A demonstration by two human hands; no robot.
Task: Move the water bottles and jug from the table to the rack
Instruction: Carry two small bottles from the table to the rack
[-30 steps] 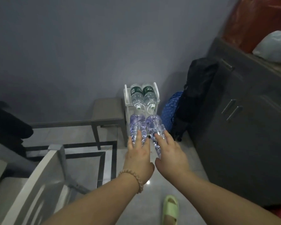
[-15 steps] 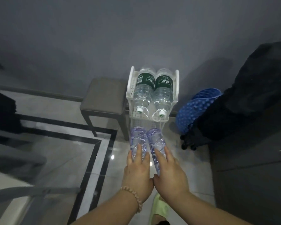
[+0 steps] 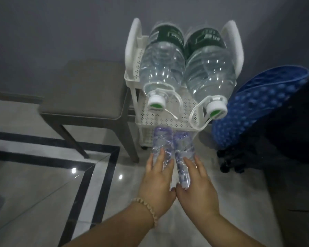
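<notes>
A white perforated rack (image 3: 169,118) stands against the wall. Two large clear jugs lie on its top shelf, caps toward me: the left jug (image 3: 161,63) and the right jug (image 3: 210,72), both with dark green labels. Below the shelf's front edge, my left hand (image 3: 158,182) grips a small clear bottle with a purple label (image 3: 161,145). Beside it my right hand (image 3: 197,188) grips a second small purple-labelled bottle (image 3: 183,152), its cap toward me. The two bottles lie side by side, their far ends under the top shelf.
A grey stool (image 3: 86,93) stands left of the rack. A blue dotted cushion (image 3: 260,104) and a dark bag (image 3: 284,148) sit to the right. The tiled floor (image 3: 43,184) has black border stripes.
The camera has come much closer to the rack. Both hands have pushed the two small bottles forward, so their far ends now reach under the top shelf.
</notes>
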